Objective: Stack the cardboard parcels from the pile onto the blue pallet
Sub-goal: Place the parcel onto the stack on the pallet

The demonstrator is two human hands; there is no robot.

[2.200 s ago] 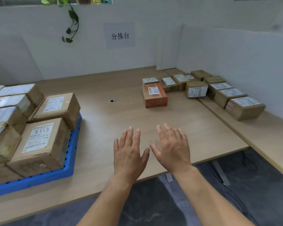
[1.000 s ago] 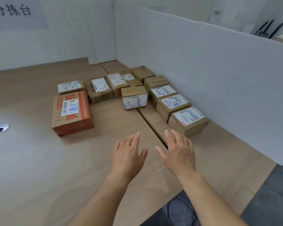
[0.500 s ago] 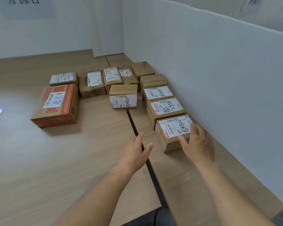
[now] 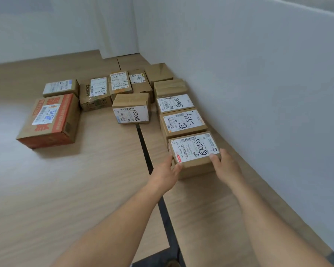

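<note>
The nearest cardboard parcel (image 4: pixel 194 151), with a white label on top, stands on the right-hand table at the front of a row along the partition. My left hand (image 4: pixel 167 172) grips its left near corner, thumb on the front face. My right hand (image 4: pixel 223 163) grips its right near corner, thumb on the top edge. Behind it stand two more labelled parcels (image 4: pixel 183 122) (image 4: pixel 175 103). A red-printed parcel (image 4: pixel 50 120) lies apart on the left table. The blue pallet is out of view.
Several more small parcels (image 4: pixel 130 110) cluster toward the back corner. A dark gap (image 4: pixel 148 164) separates the two tables. A white partition (image 4: pixel 258 83) runs close along the right of the parcel row.
The view has swung right from the pallet to the pile. Both hands reached forward; my left hand closed in on the nearest parcel's left side, joining my right hand on it.
</note>
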